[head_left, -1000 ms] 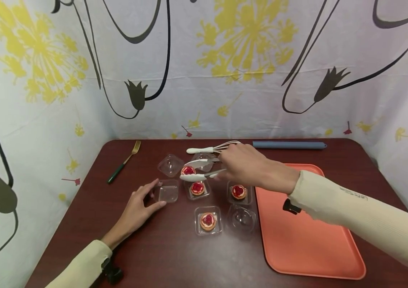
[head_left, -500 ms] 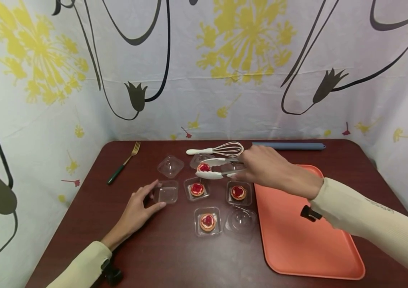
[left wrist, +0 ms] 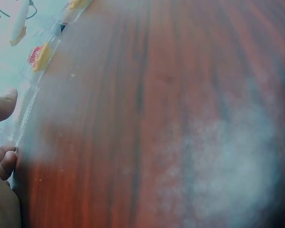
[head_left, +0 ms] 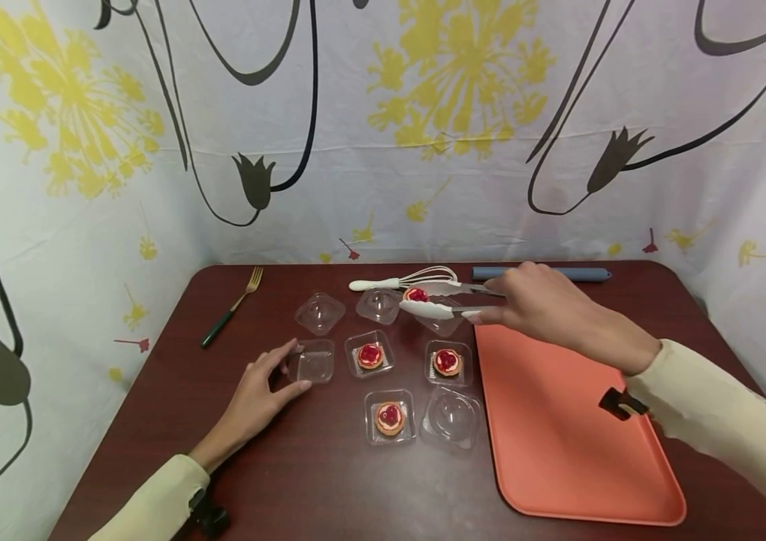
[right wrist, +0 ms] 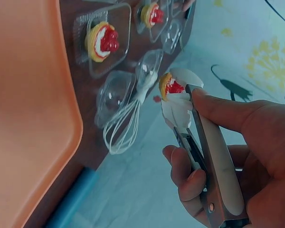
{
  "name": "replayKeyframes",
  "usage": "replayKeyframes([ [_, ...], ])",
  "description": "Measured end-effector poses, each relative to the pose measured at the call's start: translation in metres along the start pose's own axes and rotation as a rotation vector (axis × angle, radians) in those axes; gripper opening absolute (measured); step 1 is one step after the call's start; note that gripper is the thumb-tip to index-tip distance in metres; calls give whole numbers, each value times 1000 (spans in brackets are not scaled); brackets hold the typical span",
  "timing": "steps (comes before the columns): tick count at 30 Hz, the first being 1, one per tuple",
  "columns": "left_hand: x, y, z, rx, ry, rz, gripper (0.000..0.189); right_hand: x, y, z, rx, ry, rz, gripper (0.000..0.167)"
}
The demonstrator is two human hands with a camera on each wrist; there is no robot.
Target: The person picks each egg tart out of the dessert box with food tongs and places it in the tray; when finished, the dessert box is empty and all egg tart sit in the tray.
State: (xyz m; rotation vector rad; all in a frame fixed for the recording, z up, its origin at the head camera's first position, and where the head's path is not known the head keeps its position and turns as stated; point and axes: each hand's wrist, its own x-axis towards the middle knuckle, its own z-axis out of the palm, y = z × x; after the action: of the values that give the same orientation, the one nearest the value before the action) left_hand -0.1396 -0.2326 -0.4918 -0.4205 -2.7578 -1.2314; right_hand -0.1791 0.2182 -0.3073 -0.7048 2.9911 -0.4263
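Observation:
My right hand (head_left: 545,304) grips a pair of tongs (right wrist: 213,161) with white tips. Between the tips is a small fruit tart (right wrist: 171,87) with a red topping, held up over the far middle of the table. My left hand (head_left: 252,394) holds a clear plastic container (head_left: 313,361) with no tart in it, fingers at its left side and thumb by its near corner. Three similar tarts sit in clear containers: a middle tart (head_left: 370,356), a right tart (head_left: 447,362) and a near tart (head_left: 390,418). The left wrist view shows only part of the hand at the container's edge.
Several clear domed lids stand around, including a near lid (head_left: 452,418) and a far-left lid (head_left: 320,312). An orange tray (head_left: 579,451) lies at the right. Along the back are a whisk (head_left: 417,280) and a blue rod (head_left: 579,274). A green-handled fork (head_left: 233,306) lies at the left.
My right hand has moved right and slightly away with the tongs and tart, from over the middle containers to near the whisk's wires. The left hand stays at its container.

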Motion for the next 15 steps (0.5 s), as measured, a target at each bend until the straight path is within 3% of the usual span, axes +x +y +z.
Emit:
replayKeyframes([
  [8, 1, 0, 0, 2, -4, -4, 80, -13, 21, -7, -1, -4, 59, 50],
  [15, 1, -1, 0, 2, -3, -2, 80, -26, 36, -7, -9, 2, 119, 31],
])
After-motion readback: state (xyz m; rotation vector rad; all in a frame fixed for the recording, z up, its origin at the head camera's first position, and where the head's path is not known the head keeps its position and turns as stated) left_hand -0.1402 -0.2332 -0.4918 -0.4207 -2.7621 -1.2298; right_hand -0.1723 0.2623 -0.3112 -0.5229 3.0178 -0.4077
